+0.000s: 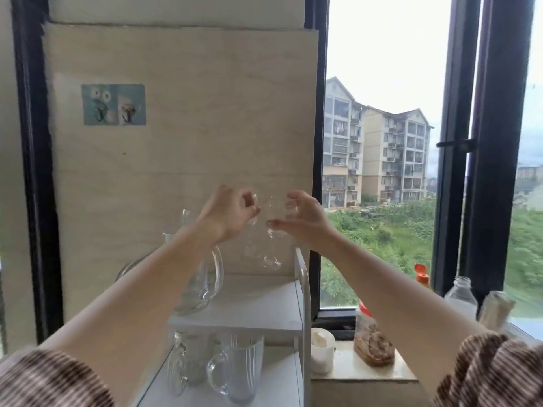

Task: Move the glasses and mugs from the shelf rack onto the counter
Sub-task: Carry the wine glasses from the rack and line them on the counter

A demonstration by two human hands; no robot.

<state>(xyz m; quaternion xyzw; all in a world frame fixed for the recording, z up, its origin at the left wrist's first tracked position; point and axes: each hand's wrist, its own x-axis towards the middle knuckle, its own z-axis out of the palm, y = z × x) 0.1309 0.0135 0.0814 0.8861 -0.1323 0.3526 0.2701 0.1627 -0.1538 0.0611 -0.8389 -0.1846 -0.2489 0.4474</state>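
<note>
My left hand [227,214] and my right hand [307,220] are raised side by side above the top shelf of the white shelf rack [252,304]. Each hand grips a clear glass: the left-hand glass [252,227] hangs below its fingers, and the right-hand glass [274,245] reaches down toward the shelf. Both glasses are see-through and blurred, so their outlines are faint. A clear glass pitcher [202,277] with a handle stands on the top shelf at the left, partly behind my left forearm. Two ribbed glass mugs [188,359] [239,368] stand on the lower shelf.
To the right of the rack, a window sill [346,368] holds a white cup [321,348], a red-lidded jar [371,342], a clear bottle [459,298], an orange-capped bottle [421,276] and another jar [496,309]. A beige wall panel stands behind the rack.
</note>
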